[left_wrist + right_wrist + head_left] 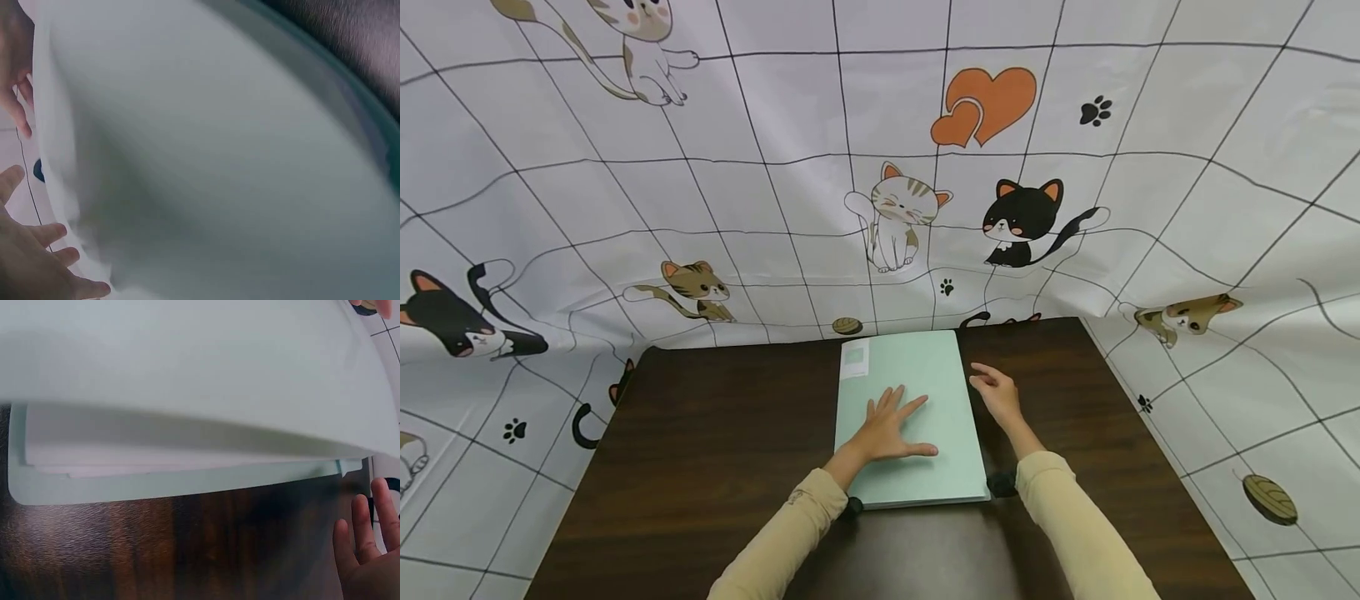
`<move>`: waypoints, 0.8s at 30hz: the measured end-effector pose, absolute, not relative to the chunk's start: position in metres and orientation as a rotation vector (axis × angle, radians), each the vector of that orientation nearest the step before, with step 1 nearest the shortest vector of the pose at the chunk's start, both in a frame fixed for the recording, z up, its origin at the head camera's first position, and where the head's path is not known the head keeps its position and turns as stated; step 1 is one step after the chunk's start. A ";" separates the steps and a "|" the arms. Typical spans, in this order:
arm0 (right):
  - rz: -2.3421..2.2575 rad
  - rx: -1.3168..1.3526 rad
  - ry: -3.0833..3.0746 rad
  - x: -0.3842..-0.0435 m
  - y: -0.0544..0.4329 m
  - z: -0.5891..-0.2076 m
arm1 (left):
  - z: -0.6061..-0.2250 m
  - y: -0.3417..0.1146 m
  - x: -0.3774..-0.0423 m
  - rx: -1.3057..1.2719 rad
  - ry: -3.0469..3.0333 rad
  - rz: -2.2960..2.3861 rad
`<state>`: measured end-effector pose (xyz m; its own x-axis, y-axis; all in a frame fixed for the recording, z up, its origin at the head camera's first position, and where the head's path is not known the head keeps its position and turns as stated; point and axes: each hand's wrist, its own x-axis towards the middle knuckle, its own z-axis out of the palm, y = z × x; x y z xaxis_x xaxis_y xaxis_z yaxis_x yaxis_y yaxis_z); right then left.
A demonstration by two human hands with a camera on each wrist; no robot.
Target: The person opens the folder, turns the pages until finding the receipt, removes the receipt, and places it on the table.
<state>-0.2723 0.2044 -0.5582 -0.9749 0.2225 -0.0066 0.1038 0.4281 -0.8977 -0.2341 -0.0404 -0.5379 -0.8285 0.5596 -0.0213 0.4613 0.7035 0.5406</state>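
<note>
A pale green folder (pixel 917 358) lies closed on the dark table, with a white label (pixel 854 358) at its upper left corner. My left hand (pixel 883 432) rests on the cover, fingers and thumb spread wide. Just off the folder's right edge is my right hand (pixel 998 402), its fingers loosely bent around nothing. From the right wrist view, white sheets (pixel 112 440) show between the folder's covers (pixel 181 369), and the right hand (pixel 375 556) has its fingers apart beside the edge. The left wrist view shows the cover (pixel 206 156) very close.
The dark wood-grain table (pixel 715 433) extends to both sides of the folder. A white cloth (pixel 790 200) with grid lines and printed cats hangs behind and at the sides. Small black devices (pixel 1002 484) sit at both wrists.
</note>
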 end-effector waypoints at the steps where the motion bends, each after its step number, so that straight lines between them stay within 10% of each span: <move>1: 1.602 -0.307 -2.551 -0.272 0.205 -0.560 | -0.539 -0.039 -0.232 0.835 2.719 0.790; 24: 1.610 -0.274 -2.756 -0.269 0.211 -0.591 | -0.561 -0.017 -0.202 1.042 2.759 0.522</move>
<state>-0.2685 0.2110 -0.5908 -0.9835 0.1156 -0.1394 0.1782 0.4808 -0.8585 -0.2016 -0.0168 -0.5607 -0.7483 0.6633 -0.0140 0.6124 0.6987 0.3700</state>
